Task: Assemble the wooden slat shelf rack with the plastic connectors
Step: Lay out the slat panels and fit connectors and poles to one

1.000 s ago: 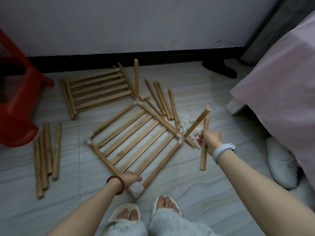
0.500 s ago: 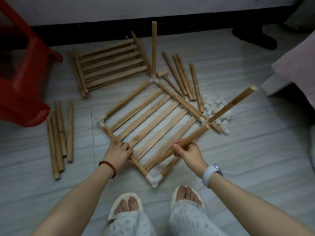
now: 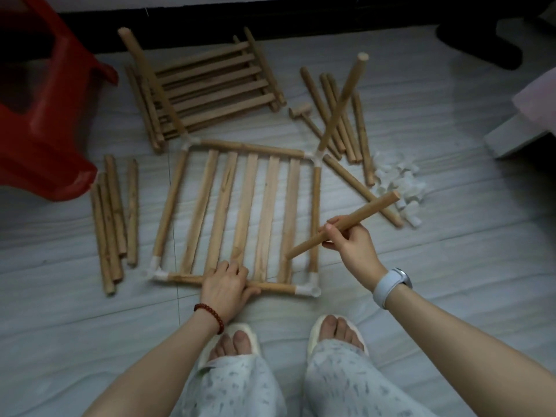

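Observation:
A square slat shelf frame [image 3: 246, 145] lies flat on the floor, with white plastic connectors at its corners. Two round posts stand up from the far corners, one at the left [image 3: 150, 82] and one at the right [image 3: 343, 103]. My left hand [image 3: 225, 285] grips the frame's near rail. My right hand [image 3: 350, 242] holds a loose wooden dowel [image 3: 355, 219] slanted above the frame's right side, near the near right connector [image 3: 310, 288]. A pile of white connectors [image 3: 397, 182] lies to the right.
A second slat panel [image 3: 210, 85] lies behind the frame. Loose dowels lie at the left [image 3: 114, 212] and far right [image 3: 340, 115], beside a small wooden mallet [image 3: 301, 111]. A red plastic stool [image 3: 45, 115] stands at the left. My slippered feet are just below the frame.
The frame has been turned from diagonal to square with me. My left hand slid along onto the near rail. My right hand carried the dowel to the right side of the frame.

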The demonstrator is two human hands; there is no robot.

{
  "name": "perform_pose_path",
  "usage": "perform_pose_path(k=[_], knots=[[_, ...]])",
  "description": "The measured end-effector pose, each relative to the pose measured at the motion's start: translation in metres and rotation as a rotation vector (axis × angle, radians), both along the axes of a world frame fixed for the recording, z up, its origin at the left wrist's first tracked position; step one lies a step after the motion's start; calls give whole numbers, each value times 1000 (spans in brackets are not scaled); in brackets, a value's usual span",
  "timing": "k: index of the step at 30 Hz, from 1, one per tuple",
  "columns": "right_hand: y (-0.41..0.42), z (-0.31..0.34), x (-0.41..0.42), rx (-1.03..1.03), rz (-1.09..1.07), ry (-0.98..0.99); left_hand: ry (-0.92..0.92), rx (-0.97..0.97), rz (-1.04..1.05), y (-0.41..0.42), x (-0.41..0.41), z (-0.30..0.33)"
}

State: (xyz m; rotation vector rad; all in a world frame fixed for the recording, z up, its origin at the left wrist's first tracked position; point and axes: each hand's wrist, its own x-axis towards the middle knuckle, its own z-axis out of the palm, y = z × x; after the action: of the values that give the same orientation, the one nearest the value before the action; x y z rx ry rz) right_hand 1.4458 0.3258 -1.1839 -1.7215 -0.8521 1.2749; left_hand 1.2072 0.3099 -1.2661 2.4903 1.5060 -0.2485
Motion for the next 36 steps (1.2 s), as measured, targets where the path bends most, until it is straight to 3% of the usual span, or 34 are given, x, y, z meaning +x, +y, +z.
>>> perform_pose_path(k=[5,9,13,16,22,36], knots=[[5,5,18,148,-72,-95,33,-53,212,29,34,8],[-1,8,38,231,-80,-236,-75,-50,202,47,60,4],[-5,10,52,243,-26,-361,-205,-57,64,48,68,-7],[-7,9,51,239,37,-395,-1,-334,63,45,63,-12],[2,15,41,196,351,-596,98,-503,23,53,63,-1],[-7,2,30,122,107,-550,178,-648,5,65,66,14]])
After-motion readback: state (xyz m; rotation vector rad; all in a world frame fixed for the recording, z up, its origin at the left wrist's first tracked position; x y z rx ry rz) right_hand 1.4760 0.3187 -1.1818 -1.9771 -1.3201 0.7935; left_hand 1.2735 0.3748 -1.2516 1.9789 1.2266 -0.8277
